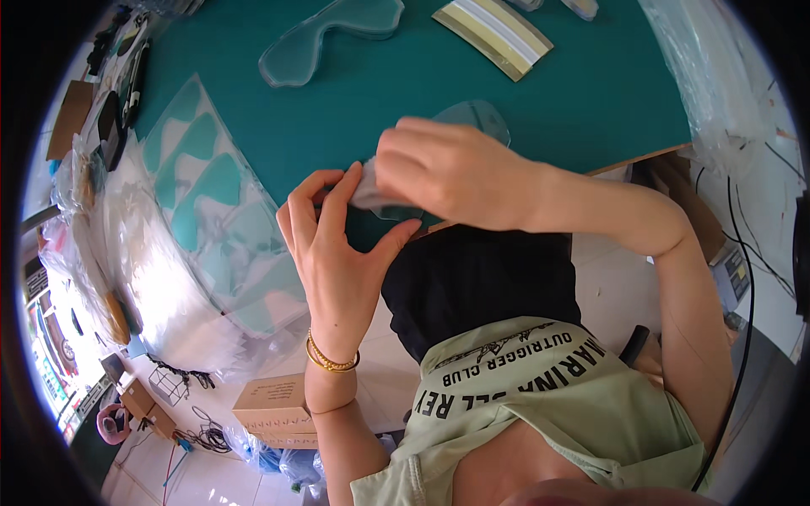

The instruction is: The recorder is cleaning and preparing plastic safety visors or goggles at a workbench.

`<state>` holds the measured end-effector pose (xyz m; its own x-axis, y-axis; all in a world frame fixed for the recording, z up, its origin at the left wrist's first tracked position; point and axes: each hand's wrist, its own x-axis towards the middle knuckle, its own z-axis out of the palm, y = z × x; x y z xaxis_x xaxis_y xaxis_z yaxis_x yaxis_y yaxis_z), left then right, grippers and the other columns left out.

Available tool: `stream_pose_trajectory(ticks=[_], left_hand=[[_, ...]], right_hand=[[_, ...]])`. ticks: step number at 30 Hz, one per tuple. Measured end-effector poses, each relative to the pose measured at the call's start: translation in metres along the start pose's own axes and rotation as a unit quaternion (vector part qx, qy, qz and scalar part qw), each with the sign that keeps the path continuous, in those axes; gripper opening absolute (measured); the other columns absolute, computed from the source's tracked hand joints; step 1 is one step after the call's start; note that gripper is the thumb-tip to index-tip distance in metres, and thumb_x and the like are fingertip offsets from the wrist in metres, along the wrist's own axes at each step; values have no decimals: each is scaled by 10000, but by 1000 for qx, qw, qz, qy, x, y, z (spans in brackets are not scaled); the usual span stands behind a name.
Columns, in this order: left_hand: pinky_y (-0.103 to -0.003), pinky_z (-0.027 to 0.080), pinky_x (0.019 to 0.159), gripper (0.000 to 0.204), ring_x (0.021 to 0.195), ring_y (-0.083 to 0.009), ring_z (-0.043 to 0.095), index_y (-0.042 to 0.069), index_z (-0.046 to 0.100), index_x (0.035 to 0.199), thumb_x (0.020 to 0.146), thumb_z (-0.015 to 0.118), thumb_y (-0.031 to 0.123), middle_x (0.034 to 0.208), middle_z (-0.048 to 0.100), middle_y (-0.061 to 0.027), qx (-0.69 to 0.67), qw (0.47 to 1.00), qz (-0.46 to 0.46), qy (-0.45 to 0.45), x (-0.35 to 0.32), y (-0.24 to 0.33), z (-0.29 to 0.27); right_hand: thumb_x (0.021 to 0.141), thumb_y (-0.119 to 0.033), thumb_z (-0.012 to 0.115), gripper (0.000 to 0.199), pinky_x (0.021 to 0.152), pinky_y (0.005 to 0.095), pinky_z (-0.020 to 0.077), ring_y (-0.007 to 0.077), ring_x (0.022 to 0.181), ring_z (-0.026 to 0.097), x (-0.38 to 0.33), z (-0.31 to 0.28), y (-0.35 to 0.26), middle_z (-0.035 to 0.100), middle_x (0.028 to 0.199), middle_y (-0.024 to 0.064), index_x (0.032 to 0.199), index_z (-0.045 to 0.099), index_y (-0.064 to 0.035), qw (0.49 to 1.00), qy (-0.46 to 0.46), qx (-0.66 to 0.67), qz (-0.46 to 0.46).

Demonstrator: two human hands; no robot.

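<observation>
The right hand (460, 173) has its fingers curled and bunched tightly over a pale, whitish, soft cloth-like wad (366, 191), gripping it near the front edge of a dark green, flat-topped table (603, 97). A clear, curved, thin plastic piece (483, 116) lies under this hand, on the table near that edge; one rounded end shows beyond the right hand, and clear plastic also shows below the wad. The left hand (331, 240) comes up from below, its thumb and forefinger set wide apart on either side of the wad, fingertips at or near it; whether they pinch anything, I cannot tell. A gold-coloured bracelet (332, 364) circles the left wrist. Farther back on the table lies a clear, mask-shaped plastic piece (325, 44), and to its right, well apart, a curved yellowish strip with white and grey bands (494, 35). To the left of the hands, a large clear plastic sheet with teal curved shapes (211, 198) reaches over the table's side. A brown cardboard box (274, 406) sits below, on the pale tiled floor (215, 481).
</observation>
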<state>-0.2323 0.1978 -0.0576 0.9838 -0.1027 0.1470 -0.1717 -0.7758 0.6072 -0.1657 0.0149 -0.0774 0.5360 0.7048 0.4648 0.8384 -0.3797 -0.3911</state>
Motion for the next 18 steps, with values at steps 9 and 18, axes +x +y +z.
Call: stream_pose_trajectory(ticks=[9,18], left_hand=[[-416,405,958,639,1069,-298,483,4,662,1178,615,897,194,1177,534,-89,-4,1000,13,14,-1,-1,3],[-427,448,891,615,1038,-318,503,-10,652,1152,617,867,202,1169,544,-102,76,995,59,28,4,8,8]], right_hand=[[784,-36,767,197,614,340,489,248,722,577,-63,-46,20,582,830,84,844,581,-16,983,83,-98,129],[800,-41,751,220,612,360,491,254,705,565,-41,-31,25,525,772,87,808,532,-17,981,116,-111,109]])
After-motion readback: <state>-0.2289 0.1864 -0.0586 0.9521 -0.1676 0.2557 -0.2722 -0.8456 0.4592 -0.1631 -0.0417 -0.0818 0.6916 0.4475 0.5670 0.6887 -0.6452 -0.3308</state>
